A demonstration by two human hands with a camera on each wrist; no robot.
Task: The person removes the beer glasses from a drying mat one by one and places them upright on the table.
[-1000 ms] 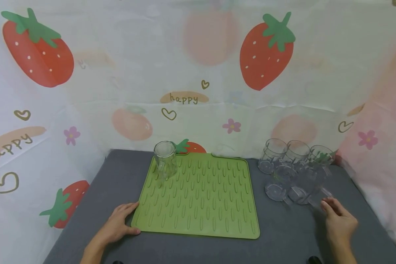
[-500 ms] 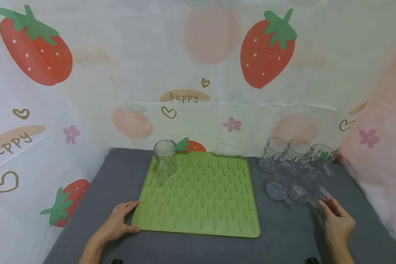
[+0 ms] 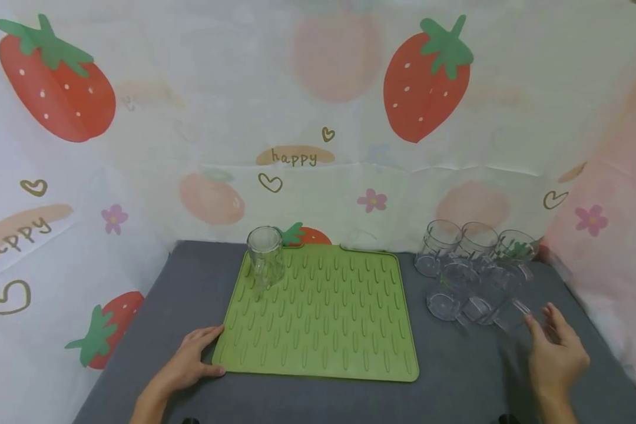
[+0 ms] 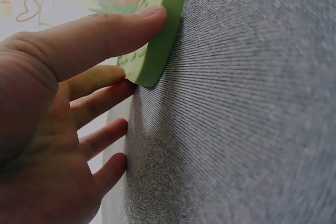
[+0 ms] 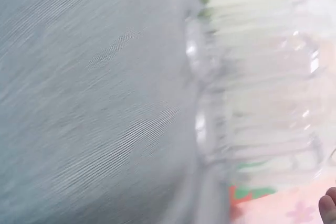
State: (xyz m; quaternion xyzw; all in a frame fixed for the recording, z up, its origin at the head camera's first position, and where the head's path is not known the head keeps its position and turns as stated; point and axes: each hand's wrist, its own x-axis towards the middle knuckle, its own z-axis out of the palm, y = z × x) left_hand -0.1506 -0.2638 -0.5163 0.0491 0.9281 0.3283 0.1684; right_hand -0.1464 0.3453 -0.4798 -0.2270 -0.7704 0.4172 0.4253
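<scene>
My left hand [image 3: 193,356] rests at the near left corner of a green ridged drying mat [image 3: 323,318]. In the left wrist view its thumb [image 4: 128,29] touches the mat's edge and the other fingers stretch out beside the corner. To the right, my right hand [image 3: 556,347] is spread, with its fingertips just beside the handle of the nearest clear mug [image 3: 520,307]. Only a bit of that hand's fingertips [image 5: 328,205] shows in the blurred right wrist view. On the mat's far left part stands one clear mug [image 3: 267,256], base up.
Several clear mugs [image 3: 442,235] stand close together in two rows at the right, overlapping in view. A grey cloth [image 3: 307,400] covers the table. Behind it hangs a white curtain [image 3: 233,106] printed with strawberries.
My right hand's fingers, earlier bunched at the near mug's handle, have spread, and the hand has shifted a little right. The mugs, the mat and my left hand stay put.
</scene>
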